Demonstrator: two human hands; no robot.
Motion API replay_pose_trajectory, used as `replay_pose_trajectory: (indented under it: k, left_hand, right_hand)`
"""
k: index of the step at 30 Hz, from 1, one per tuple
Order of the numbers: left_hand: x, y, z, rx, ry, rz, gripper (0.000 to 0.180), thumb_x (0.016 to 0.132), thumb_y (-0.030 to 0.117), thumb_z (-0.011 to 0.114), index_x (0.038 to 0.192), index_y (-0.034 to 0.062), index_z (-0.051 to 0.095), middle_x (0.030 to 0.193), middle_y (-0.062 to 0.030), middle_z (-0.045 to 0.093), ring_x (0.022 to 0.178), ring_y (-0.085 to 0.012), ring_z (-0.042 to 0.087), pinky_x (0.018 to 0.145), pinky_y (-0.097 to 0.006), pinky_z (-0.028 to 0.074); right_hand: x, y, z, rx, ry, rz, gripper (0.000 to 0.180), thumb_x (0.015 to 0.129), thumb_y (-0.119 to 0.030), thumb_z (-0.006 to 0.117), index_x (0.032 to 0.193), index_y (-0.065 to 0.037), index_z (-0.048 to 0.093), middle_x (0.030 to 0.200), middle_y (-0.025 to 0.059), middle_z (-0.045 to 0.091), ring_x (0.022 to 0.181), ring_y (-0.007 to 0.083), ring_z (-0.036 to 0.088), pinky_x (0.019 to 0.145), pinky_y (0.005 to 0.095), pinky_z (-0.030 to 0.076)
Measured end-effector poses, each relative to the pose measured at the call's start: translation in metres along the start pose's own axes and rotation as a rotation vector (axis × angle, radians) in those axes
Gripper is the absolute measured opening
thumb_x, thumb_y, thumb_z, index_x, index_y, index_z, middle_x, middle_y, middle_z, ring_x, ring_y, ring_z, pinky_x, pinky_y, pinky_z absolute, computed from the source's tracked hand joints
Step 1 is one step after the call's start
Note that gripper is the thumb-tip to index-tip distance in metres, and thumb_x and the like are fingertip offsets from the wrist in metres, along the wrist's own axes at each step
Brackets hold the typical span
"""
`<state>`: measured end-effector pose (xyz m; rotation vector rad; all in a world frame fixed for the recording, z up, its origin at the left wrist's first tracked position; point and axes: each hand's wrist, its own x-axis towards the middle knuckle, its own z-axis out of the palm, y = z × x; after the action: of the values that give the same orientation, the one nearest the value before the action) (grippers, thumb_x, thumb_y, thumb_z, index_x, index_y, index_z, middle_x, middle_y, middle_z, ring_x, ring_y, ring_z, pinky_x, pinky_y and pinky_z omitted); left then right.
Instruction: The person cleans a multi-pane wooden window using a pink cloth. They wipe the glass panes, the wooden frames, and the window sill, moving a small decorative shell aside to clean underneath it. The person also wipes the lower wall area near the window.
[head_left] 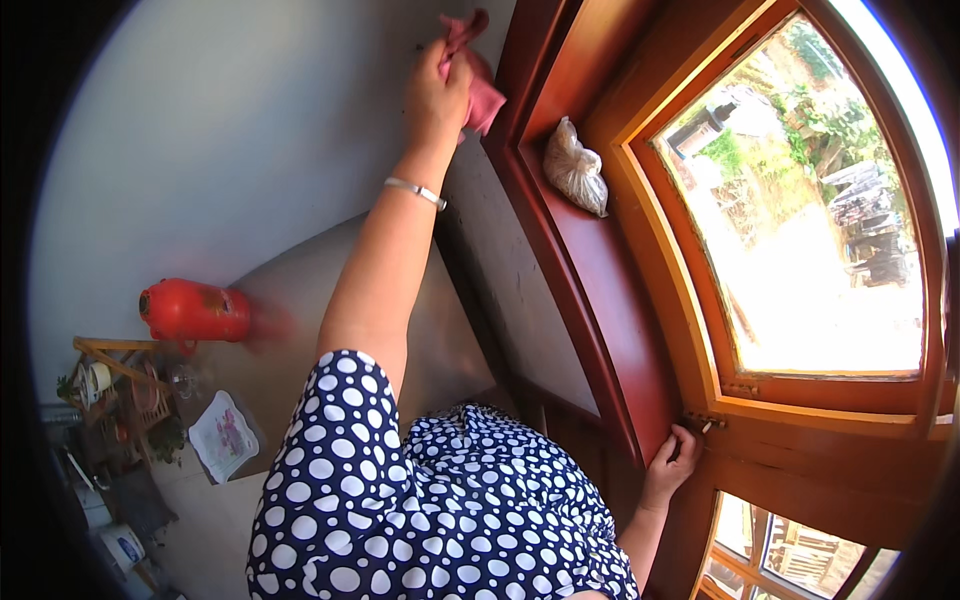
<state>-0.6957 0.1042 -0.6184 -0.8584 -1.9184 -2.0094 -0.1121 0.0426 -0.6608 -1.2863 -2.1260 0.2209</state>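
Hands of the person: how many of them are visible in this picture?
2. The left hand is raised at the wall, gripping a pink cloth. The right hand rests low on the wooden window frame.

A grey counter [300,290] runs along the pale wall on the left, bearing a red flask [195,312] lying at its left end. To the right, the red-brown wooden window sill [610,300] carries a knotted clear plastic bag [576,168] at its far end.
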Motion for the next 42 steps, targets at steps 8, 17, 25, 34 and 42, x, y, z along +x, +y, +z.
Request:
replay_pose_trajectory:
  k: [8,17,25,34,42]
  left_hand:
    - [-0.055,0.001,0.020,-0.054,-0.220,-0.358,0.025,0.102,0.018,0.049,0.116,-0.0002,0.058,0.059,-0.0152,0.062,0.045,-0.0268,0.058,0.045,-0.039,0.047]
    - [-0.228,0.013,0.008,0.254,-0.359,-0.214,0.035,0.099,0.029,0.059,0.110,-0.0005,0.044,0.108,-0.0300,0.061,0.094,-0.0487,0.062,0.082,-0.052,0.052]
    - [-0.325,0.080,-0.011,0.026,-0.513,-0.363,0.038,0.101,0.027,0.059,0.111,-0.0022,0.037,0.103,-0.0365,0.060,0.097,-0.0538,0.060,0.083,-0.053,0.051]
    - [-0.402,0.149,-0.024,-0.068,-0.622,-0.477,0.041,0.105,0.035,0.052,0.116,-0.0001,0.034,0.102,-0.0297,0.058,0.095,-0.0419,0.061,0.085,-0.046,0.049]
    - [-0.461,0.193,-0.033,-0.089,-0.747,-0.536,0.038,0.103,0.028,0.056,0.116,-0.0003,0.034,0.105,-0.0300,0.055,0.098,-0.0458,0.061,0.086,-0.046,0.049]
  right_hand:
    - [-0.003,0.008,0.006,0.033,-0.008,0.040,0.013,0.093,-0.001,0.056,0.103,-0.003,0.064,0.098,0.0152,0.060,0.094,0.0333,0.059,0.086,0.0412,0.049]
    - [-0.002,0.003,0.004,0.031,-0.023,-0.014,0.014,0.096,-0.003,0.056,0.107,-0.004,0.063,0.102,0.0153,0.059,0.097,0.0331,0.058,0.089,0.0408,0.048]
    - [0.000,0.009,0.001,0.074,-0.044,-0.091,0.016,0.097,-0.006,0.058,0.111,-0.005,0.065,0.106,0.0158,0.060,0.100,0.0335,0.059,0.090,0.0410,0.048]
    - [0.000,0.017,-0.009,0.147,-0.100,-0.180,0.020,0.097,-0.011,0.061,0.116,-0.007,0.065,0.110,0.0164,0.059,0.103,0.0341,0.059,0.093,0.0407,0.048]
    - [-0.001,0.027,-0.008,0.199,-0.100,-0.246,0.022,0.095,-0.009,0.063,0.117,-0.008,0.065,0.111,0.0169,0.058,0.104,0.0347,0.058,0.092,0.0410,0.048]
